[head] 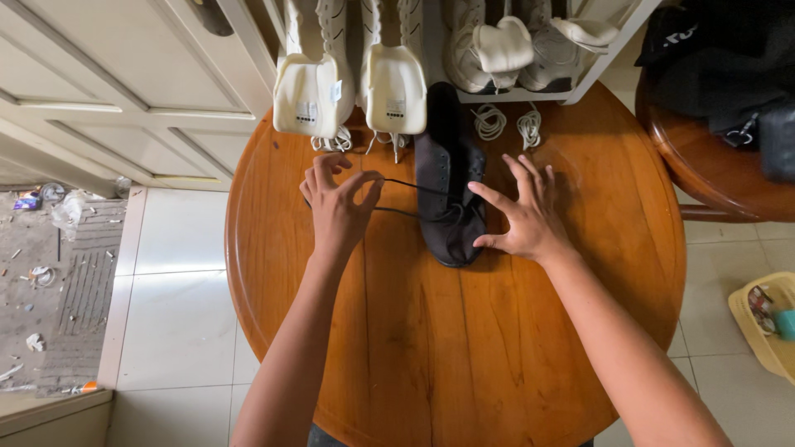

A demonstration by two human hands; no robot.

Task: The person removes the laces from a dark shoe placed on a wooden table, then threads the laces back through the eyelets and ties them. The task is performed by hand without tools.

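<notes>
On round table [431, 356], left hand [335, 211] pinches black lace [406, 185]; shoe's [447, 186] eyelets seem indistinct.

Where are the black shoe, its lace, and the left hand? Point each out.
black shoe [447, 223]: head view, on the dark upper near the toe.
black lace [410, 186]: head view, on the taut strand between hand and shoe.
left hand [335, 211]: head view, on the back of the hand, fingers pinching the lace.
</notes>
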